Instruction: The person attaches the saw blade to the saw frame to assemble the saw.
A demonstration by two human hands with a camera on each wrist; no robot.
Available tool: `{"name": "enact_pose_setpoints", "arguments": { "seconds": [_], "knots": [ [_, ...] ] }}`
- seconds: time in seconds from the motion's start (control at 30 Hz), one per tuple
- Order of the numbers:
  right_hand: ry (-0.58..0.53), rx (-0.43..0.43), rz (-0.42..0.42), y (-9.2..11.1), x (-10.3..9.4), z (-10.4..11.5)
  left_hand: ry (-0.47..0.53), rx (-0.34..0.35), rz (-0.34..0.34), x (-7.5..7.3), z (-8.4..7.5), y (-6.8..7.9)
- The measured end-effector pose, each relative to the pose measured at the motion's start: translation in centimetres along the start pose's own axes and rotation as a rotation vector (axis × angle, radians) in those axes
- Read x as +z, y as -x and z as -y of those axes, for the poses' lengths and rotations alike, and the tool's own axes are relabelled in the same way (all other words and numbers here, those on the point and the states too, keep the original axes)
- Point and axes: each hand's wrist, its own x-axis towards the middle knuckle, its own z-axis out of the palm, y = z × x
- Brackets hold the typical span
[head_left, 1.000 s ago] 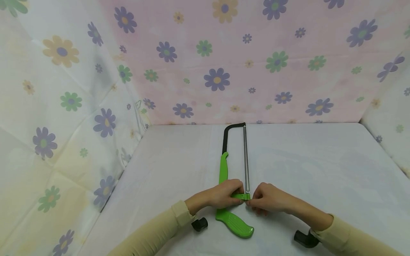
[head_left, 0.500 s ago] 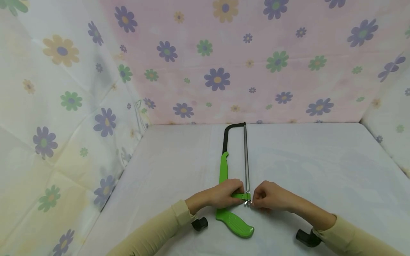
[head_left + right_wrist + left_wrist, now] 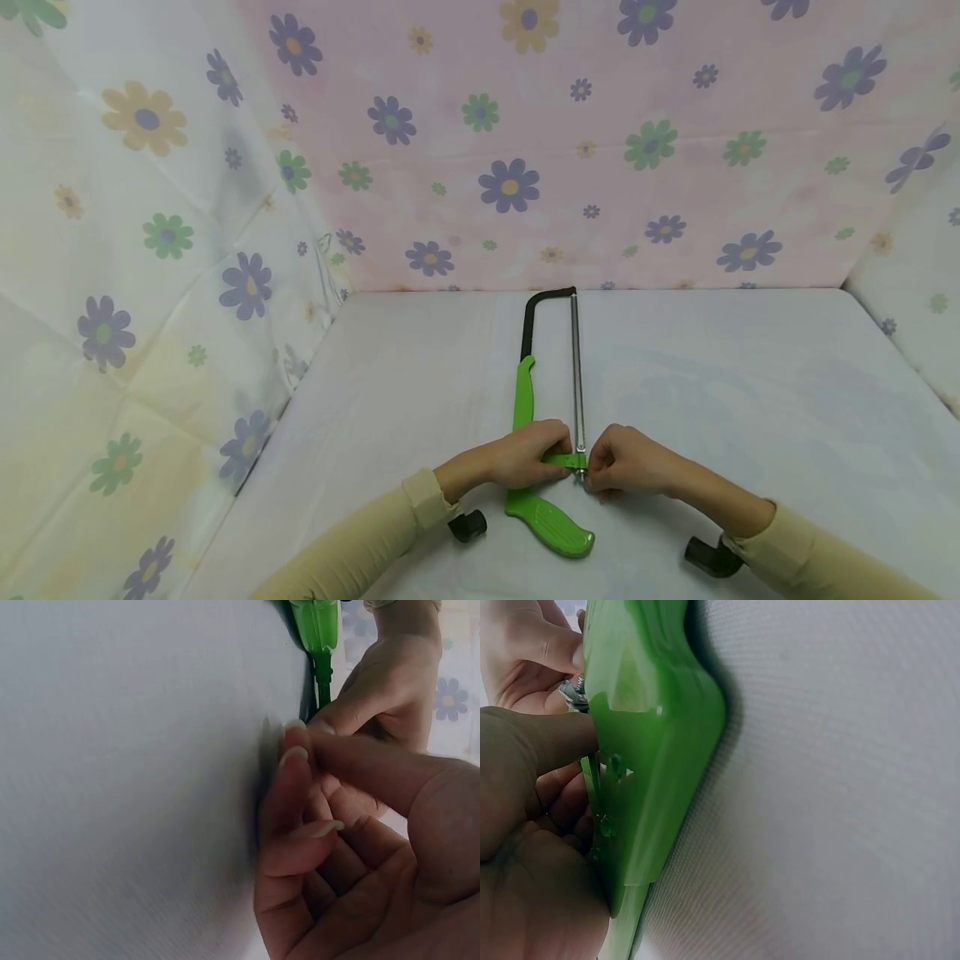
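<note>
A hacksaw (image 3: 523,392) with a green handle and black front frame lies flat on the table, its blade (image 3: 577,375) on the right side. My left hand (image 3: 528,454) grips the green frame just above the handle, thumb and fingers around the lower blade arm (image 3: 564,460). At the end of that arm is a small metal wing nut (image 3: 581,477), also visible in the left wrist view as a wing nut (image 3: 573,696). My right hand (image 3: 633,462) has its thumb and curled fingers at this nut, pinching it. The right wrist view hides the nut behind the fingertips (image 3: 295,759).
A white cloth covers the table (image 3: 420,367). Behind it hangs a pink flowered curtain (image 3: 555,167), with a white flowered one (image 3: 150,292) at the left. Black camera mounts (image 3: 468,526) stick out beneath both wrists.
My right hand drew slightly back from the wing nut, baring it, then moved in to it again. The left hand and the hacksaw have stayed in place.
</note>
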Motion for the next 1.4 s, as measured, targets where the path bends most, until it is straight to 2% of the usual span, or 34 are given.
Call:
{"name": "enact_pose_setpoints", "arguments": {
  "seconds": [0.2, 0.43, 0.57, 0.67, 0.83, 1.0, 1.07, 1.2, 1.4],
  "knots": [
    [0.047, 0.026, 0.001, -0.2, 0.1, 0.0, -0.001, 0.008, 0.003, 0.1, 0.1, -0.1],
    [0.104, 0.051, -0.061, -0.5, 0.7, 0.6, 0.01, 0.007, 0.007, 0.0, 0.0, -0.1],
    [0.112, 0.084, -0.063, -0.5, 0.9, 0.8, 0.016, 0.004, 0.01, -0.1, 0.1, 0.0],
    [0.05, 0.107, -0.037, -0.4, 0.7, 0.6, 0.02, 0.001, 0.015, -0.1, 0.2, 0.0],
    [-0.153, 0.115, 0.033, -0.2, -0.1, -0.3, 0.024, 0.009, 0.013, 0.1, 0.4, -0.1],
    [-0.405, 0.04, 0.155, -0.3, -0.6, -1.7, 0.022, 0.006, 0.011, 0.0, 0.3, 0.2],
    [-0.47, 0.011, 0.197, -0.6, -0.7, -2.2, 0.027, 0.003, 0.008, -0.2, 0.3, 0.3],
    [-0.521, -0.01, 0.238, -1.0, -0.8, -2.6, 0.058, -0.012, 0.001, -0.4, 0.4, 0.5],
    [-0.506, 0.007, 0.241, -0.9, -0.9, -2.6, 0.076, 0.011, -0.041, -0.2, 0.6, 0.4]
  ]
}}
